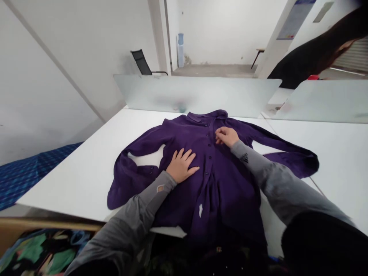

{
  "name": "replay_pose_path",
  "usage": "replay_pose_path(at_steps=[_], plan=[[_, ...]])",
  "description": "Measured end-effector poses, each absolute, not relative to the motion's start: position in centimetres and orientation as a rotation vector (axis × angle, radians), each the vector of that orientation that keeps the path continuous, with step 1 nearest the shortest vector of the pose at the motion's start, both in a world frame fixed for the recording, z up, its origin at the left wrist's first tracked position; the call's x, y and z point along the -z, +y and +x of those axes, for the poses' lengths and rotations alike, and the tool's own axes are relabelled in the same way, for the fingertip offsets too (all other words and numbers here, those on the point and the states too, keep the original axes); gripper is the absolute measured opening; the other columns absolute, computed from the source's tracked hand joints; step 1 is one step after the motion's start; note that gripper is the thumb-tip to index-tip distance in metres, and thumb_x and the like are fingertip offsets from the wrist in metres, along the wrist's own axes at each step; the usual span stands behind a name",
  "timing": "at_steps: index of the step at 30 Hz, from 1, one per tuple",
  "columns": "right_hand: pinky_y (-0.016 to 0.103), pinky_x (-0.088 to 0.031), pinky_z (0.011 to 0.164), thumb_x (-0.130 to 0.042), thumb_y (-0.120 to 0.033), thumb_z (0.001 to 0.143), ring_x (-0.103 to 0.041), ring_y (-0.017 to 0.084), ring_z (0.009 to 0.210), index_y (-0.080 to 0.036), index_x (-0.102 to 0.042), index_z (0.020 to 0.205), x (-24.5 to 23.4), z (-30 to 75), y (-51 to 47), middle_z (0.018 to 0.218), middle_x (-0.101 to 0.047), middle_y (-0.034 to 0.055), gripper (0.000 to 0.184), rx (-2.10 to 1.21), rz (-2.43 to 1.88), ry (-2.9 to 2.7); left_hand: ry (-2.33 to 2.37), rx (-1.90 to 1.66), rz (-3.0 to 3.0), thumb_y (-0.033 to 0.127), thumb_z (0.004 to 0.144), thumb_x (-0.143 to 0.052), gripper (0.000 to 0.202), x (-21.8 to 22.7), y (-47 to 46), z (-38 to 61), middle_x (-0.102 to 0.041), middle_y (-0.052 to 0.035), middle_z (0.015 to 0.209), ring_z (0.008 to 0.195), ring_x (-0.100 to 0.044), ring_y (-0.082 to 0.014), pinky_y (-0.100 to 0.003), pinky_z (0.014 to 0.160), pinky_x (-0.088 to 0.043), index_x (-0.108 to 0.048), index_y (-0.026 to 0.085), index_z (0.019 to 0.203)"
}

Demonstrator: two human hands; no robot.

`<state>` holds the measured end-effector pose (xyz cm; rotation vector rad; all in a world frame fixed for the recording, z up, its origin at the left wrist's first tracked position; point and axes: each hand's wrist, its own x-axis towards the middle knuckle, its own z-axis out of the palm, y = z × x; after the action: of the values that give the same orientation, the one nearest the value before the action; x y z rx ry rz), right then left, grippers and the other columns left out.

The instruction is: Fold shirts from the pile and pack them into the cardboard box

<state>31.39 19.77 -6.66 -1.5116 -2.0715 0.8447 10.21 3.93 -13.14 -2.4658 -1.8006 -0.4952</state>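
A dark purple button-up shirt (184, 134) lies front up on the white table, its collar at the far side and both sleeves bent outward. My left hand (182, 165) rests flat on the shirt's chest, left of the button placket, fingers spread. Just right of the placket, below the collar, my right hand (227, 137) has its fingers curled down at the fabric; what is between the fingertips, if anything, is hidden. The lower front is gathered in folds, with a small white patch (200, 210) on it.
The white table (77, 165) has a frosted partition (201, 96) along its far edge. At the lower left stands a box (51, 224) of colourful cloth. Blue checked fabric (37, 168) lies left of the table. Another person (313, 53) is beyond the partition at right.
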Motion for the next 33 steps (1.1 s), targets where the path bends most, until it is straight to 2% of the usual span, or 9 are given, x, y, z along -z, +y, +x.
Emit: replay_pose_path(at_steps=[3, 8, 12, 19, 22, 25, 28, 30, 33], plan=[[0.026, -0.054, 0.063, -0.062, -0.027, 0.083, -0.063, 0.012, 0.061, -0.019, -0.066, 0.092, 7.1, 34.1, 10.2, 0.074, -0.065, -0.0011, 0.012, -1.099, -1.278, -2.333, -1.823, 0.550, -2.480, 0.055, 0.091, -0.046, 0.063, 13.2, 4.0, 10.0, -0.042, -0.0100, 0.148, 0.137, -0.031, -0.0355, -0.059, 0.112, -0.025, -0.042, 0.019, 0.142], [0.033, -0.056, 0.074, -0.067, -0.043, 0.079, -0.065, 0.018, 0.081, -0.030, -0.068, 0.105, 7.7, 39.5, -1.5, 0.101, -0.068, 0.0044, 0.029, -1.256, -0.834, -2.577, -1.962, 0.752, -2.509, 0.044, 0.091, -0.054, 0.056, 11.7, 3.7, 9.5, -0.043, -0.0154, 0.146, 0.135, -0.039, -0.0280, -0.049, 0.113, -0.029, -0.046, 0.012, 0.136], [0.039, -0.053, 0.091, -0.067, -0.042, 0.081, -0.062, 0.024, 0.105, -0.029, -0.061, 0.121, 8.5, 41.6, -5.6, 0.122, -0.061, 0.0089, 0.043, -0.851, -0.828, -2.476, -2.028, 0.984, -2.482, 0.044, 0.092, -0.052, 0.039, 9.5, -0.9, 8.6, -0.060, -0.0106, 0.126, 0.119, -0.055, -0.0206, -0.033, 0.106, -0.040, -0.058, 0.015, 0.118], [0.052, -0.041, 0.102, -0.071, -0.038, 0.078, -0.044, 0.034, 0.129, -0.023, -0.050, 0.135, 11.2, 44.1, -9.1, 0.144, -0.045, 0.0122, 0.062, -0.190, -0.732, -2.688, -2.238, 0.809, -2.072, 0.062, 0.083, -0.056, 0.047, 10.9, -15.0, 7.1, -0.060, -0.0075, 0.095, 0.093, -0.057, -0.0244, -0.038, 0.087, -0.047, -0.057, 0.018, 0.097], [0.047, -0.048, 0.091, -0.064, -0.048, 0.083, -0.056, 0.032, 0.112, -0.016, -0.051, 0.129, 12.6, 46.5, -9.2, 0.126, -0.057, 0.0173, 0.058, -0.091, -1.095, -2.333, -2.358, 0.841, -1.858, 0.059, 0.087, -0.051, 0.040, 12.5, -16.8, 7.0, -0.058, -0.0054, 0.085, 0.084, -0.056, -0.0233, -0.036, 0.079, -0.046, -0.055, 0.019, 0.091], [0.038, -0.050, 0.068, -0.058, -0.058, 0.083, -0.060, 0.024, 0.076, -0.016, -0.061, 0.104, 13.3, 47.1, -9.4, 0.086, -0.063, 0.0101, 0.048, -0.125, -1.437, -2.085, -2.386, 0.822, -1.862, 0.050, 0.089, -0.052, 0.031, 13.2, -15.7, 8.1, -0.055, -0.0039, 0.077, 0.079, -0.055, -0.0230, -0.035, 0.074, -0.043, -0.051, 0.021, 0.080], [0.035, -0.046, 0.065, -0.055, -0.055, 0.085, -0.056, 0.020, 0.068, -0.020, -0.061, 0.083, 12.9, 45.9, -9.7, 0.074, -0.059, 0.0049, 0.036, -0.327, -1.420, -2.093, -2.317, 0.986, -1.978, 0.037, 0.087, -0.053, 0.021, 13.2, -14.2, 9.7, -0.052, -0.0027, 0.075, 0.078, -0.052, -0.0216, -0.034, 0.074, -0.041, -0.049, 0.021, 0.075], [0.032, -0.045, 0.063, -0.054, -0.050, 0.087, -0.054, 0.017, 0.065, -0.021, -0.058, 0.079, 12.3, 45.2, -9.8, 0.071, -0.058, 0.0024, 0.030, -0.589, -1.353, -1.914, -2.324, 1.326, -2.011, 0.036, 0.086, -0.054, 0.020, 12.9, -13.9, 10.3, -0.050, -0.0002, 0.072, 0.073, -0.051, -0.0182, -0.032, 0.072, -0.041, -0.050, 0.020, 0.075], [0.026, -0.045, 0.054, -0.062, -0.050, 0.081, -0.053, 0.013, 0.060, -0.022, -0.053, 0.076, 10.9, 45.6, -9.5, 0.067, -0.056, -0.0012, 0.030, -1.106, -1.211, -1.384, -2.331, 2.212, -1.761, 0.043, 0.083, -0.060, 0.024, 12.1, -14.4, 10.4, -0.053, 0.0026, 0.072, 0.069, -0.052, -0.0135, -0.026, 0.067, -0.043, -0.052, 0.020, 0.081]])
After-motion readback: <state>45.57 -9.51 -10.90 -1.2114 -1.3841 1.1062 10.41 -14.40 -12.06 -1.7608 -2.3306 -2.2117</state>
